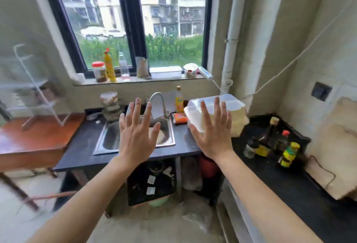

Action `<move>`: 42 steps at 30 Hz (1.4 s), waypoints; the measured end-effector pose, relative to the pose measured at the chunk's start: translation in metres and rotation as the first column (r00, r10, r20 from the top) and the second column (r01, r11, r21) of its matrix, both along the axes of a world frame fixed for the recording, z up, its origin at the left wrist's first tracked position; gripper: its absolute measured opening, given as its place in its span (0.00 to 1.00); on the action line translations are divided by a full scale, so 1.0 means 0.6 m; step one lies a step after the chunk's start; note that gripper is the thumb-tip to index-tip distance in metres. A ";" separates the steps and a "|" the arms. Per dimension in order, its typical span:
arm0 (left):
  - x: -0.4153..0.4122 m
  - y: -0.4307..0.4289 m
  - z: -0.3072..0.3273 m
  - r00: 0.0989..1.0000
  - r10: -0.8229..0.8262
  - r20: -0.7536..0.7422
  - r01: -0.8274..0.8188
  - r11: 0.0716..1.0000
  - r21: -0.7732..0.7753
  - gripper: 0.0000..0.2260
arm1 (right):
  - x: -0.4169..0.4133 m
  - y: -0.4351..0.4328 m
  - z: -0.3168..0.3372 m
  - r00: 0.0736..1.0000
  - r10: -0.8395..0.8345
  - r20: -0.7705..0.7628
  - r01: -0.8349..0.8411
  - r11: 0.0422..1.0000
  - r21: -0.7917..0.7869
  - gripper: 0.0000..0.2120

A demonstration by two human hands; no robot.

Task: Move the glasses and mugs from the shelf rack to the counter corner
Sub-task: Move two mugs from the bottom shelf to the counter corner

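A white wire shelf rack (29, 92) stands on a wooden table (38, 140) at the far left, badly blurred; I cannot make out glasses or mugs on it. Both my hands are raised in front of me over the dark counter (81, 152), palms away, fingers spread, holding nothing. My left hand (136, 134) hovers over the steel sink (110, 138). My right hand (211, 130) is in front of a clear plastic lidded box (231, 107). The counter corner (258, 125) lies at the right, behind that box.
Sauce and oil bottles (270, 146) crowd the right counter. A faucet (158, 100), a yellow bottle (179, 100) and a stack of bowls (111, 105) stand behind the sink. Jars and bottles line the windowsill (168, 75). Clutter fills the space under the counter.
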State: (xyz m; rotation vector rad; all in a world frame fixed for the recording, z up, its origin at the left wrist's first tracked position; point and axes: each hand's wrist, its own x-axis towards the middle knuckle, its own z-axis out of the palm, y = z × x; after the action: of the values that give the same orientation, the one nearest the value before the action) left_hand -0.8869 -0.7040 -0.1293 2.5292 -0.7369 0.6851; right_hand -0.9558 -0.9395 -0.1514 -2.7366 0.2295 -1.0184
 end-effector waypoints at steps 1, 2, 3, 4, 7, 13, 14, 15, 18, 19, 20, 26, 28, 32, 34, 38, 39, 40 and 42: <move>0.031 0.047 0.003 0.999 0.047 0.001 -0.047 0.999 0.001 0.30 | 0.046 0.044 0.008 0.999 0.047 -0.001 -0.047 0.999 -0.017 0.37; 0.058 0.090 0.005 0.996 0.092 0.002 -0.092 0.996 0.002 0.30 | 0.088 0.086 0.014 0.996 0.095 0.002 -0.095 0.995 -0.037 0.37; 0.083 0.131 0.005 0.991 0.131 0.002 -0.131 0.991 0.004 0.30 | 0.127 0.126 0.018 0.990 0.142 0.005 -0.141 0.988 -0.057 0.38; 0.106 0.169 0.004 0.986 0.167 -0.001 -0.167 0.986 0.011 0.30 | 0.164 0.163 0.021 0.983 0.185 0.007 -0.184 0.980 -0.074 0.38; 0.162 0.272 -0.003 0.964 0.265 -0.007 -0.264 0.964 0.032 0.31 | 0.263 0.265 0.016 0.960 0.281 -0.003 -0.280 0.957 -0.076 0.38; 0.245 0.435 -0.040 0.885 0.457 -0.090 -0.460 0.888 -0.012 0.33 | 0.423 0.435 -0.024 0.887 0.457 -0.060 -0.461 0.886 -0.059 0.39; 0.261 0.461 -0.049 0.873 0.477 -0.101 -0.479 0.878 0.003 0.33 | 0.451 0.461 -0.029 0.875 0.480 -0.061 -0.483 0.874 -0.057 0.39; 0.279 0.486 -0.058 0.860 0.499 -0.102 -0.500 0.866 0.017 0.33 | 0.480 0.485 -0.033 0.864 0.499 -0.066 -0.503 0.862 -0.056 0.38; 0.355 0.555 -0.078 0.813 0.575 -0.095 -0.574 0.818 0.040 0.33 | 0.574 0.549 -0.045 0.831 0.549 -0.091 -0.554 0.831 -0.047 0.36; 0.387 0.574 -0.080 0.796 0.598 -0.091 -0.597 0.801 0.040 0.33 | 0.609 0.565 -0.050 0.820 0.564 -0.094 -0.570 0.821 -0.046 0.36; 0.420 0.592 -0.081 0.780 0.619 -0.088 -0.619 0.785 0.039 0.33 | 0.647 0.579 -0.054 0.812 0.576 -0.093 -0.582 0.812 -0.052 0.35; 0.600 0.661 -0.059 0.714 0.682 -0.160 -0.689 0.725 0.014 0.31 | 0.873 0.645 -0.043 0.780 0.618 -0.103 -0.621 0.784 0.001 0.36; 0.644 0.685 -0.048 0.720 0.681 -0.131 -0.683 0.729 0.039 0.31 | 0.936 0.676 -0.026 0.764 0.639 -0.087 -0.640 0.768 0.018 0.35; 0.712 0.747 -0.041 0.683 0.720 -0.122 -0.725 0.689 0.000 0.32 | 1.033 0.760 -0.021 0.711 0.693 -0.118 -0.689 0.720 0.080 0.35; 0.741 0.779 -0.052 0.667 0.734 -0.131 -0.738 0.674 0.018 0.32 | 1.066 0.799 -0.032 0.669 0.730 -0.137 -0.728 0.681 0.078 0.35; 0.815 0.839 -0.078 0.650 0.736 -0.190 -0.748 0.663 0.014 0.31 | 1.126 0.864 -0.063 0.610 0.770 -0.185 -0.764 0.634 0.118 0.35; 0.835 0.851 -0.087 0.649 0.732 -0.207 -0.747 0.665 0.010 0.31 | 1.139 0.878 -0.072 0.609 0.768 -0.201 -0.760 0.637 0.133 0.35; 0.856 0.862 -0.096 0.651 0.724 -0.227 -0.742 0.670 0.007 0.31 | 1.151 0.892 -0.082 0.608 0.764 -0.217 -0.755 0.641 0.141 0.35; 0.900 0.886 -0.116 0.661 0.697 -0.278 -0.728 0.686 -0.013 0.31 | 1.176 0.923 -0.103 0.604 0.754 -0.257 -0.749 0.648 0.140 0.34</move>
State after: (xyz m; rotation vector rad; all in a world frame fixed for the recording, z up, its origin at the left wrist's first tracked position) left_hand -0.3466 -0.1723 -0.1988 2.6768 0.4421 0.5842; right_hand -0.2502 -0.3858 -0.2133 -2.5073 -0.8253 -0.3488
